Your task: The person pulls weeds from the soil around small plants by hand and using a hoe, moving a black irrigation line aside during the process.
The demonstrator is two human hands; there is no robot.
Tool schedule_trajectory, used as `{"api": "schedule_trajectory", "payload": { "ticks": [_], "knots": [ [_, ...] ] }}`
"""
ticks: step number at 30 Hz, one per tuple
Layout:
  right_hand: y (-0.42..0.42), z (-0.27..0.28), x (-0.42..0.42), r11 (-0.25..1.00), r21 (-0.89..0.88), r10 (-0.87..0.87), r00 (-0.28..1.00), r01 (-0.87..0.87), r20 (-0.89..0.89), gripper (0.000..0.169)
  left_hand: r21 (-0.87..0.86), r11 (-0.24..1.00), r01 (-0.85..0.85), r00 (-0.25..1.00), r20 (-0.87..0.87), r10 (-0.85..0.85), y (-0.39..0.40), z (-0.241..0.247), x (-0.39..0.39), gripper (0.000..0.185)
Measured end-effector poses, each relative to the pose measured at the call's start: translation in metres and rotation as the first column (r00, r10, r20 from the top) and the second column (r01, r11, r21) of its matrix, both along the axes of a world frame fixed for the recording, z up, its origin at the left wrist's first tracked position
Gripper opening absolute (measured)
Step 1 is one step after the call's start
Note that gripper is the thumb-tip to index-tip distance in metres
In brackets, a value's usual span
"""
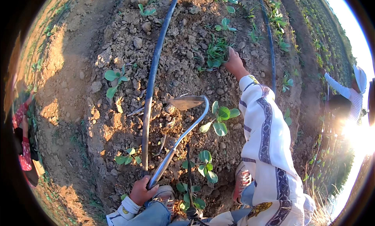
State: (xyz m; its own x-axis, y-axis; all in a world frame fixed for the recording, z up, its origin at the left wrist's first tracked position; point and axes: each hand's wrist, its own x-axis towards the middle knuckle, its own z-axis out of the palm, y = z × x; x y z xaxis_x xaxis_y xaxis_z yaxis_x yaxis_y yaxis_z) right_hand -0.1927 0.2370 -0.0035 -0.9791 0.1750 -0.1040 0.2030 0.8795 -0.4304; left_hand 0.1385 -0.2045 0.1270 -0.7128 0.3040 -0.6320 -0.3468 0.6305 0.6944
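My left hand (143, 190), low in the view, is closed around the metal handle of a hand hoe (166, 164). The hoe's curved neck rises to a pointed blade (187, 102) over the soil beside a drip irrigation hose. My right hand (233, 61) reaches forward to the right edge of a clump of green weeds (216, 52) on the soil. Its fingertips are partly hidden, so whether they grip the clump cannot be told. A broad-leaved seedling (224, 114) grows between the hoe blade and my right sleeve.
A dark irrigation hose (154, 64) runs up the bed, and a second hose (269, 35) lies to the right. More seedlings (115, 79) stand in the cloddy soil. My shoes (242, 179) are at the near end. One person (25, 138) is at far left, another (351, 92) at far right.
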Motion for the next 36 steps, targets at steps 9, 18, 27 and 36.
{"api": "schedule_trajectory", "payload": {
  "ticks": [9,18,27,36],
  "knots": [
    [-0.027,-0.010,-0.051,0.955,-0.015,0.297,0.955,-0.297,-0.012,0.068,-0.030,0.998,0.055,0.998,0.039,-0.054,0.003,-0.008,-0.003,0.032],
    [-0.004,0.010,-0.031,0.531,-0.821,-0.466,0.881,0.208,-0.078,0.014,-0.005,0.998,0.061,0.996,0.063,-0.061,0.009,-0.005,-0.005,0.032],
    [-0.001,0.010,-0.018,0.956,-0.027,0.291,0.956,-0.291,-0.025,0.023,-0.001,0.999,0.037,0.995,0.090,-0.037,0.009,-0.005,-0.001,0.031],
    [-0.053,0.003,-0.047,0.875,0.044,0.485,0.872,-0.483,-0.069,0.029,0.012,1.000,0.019,0.998,0.057,-0.020,0.013,-0.009,0.003,0.032]
  ]
}}
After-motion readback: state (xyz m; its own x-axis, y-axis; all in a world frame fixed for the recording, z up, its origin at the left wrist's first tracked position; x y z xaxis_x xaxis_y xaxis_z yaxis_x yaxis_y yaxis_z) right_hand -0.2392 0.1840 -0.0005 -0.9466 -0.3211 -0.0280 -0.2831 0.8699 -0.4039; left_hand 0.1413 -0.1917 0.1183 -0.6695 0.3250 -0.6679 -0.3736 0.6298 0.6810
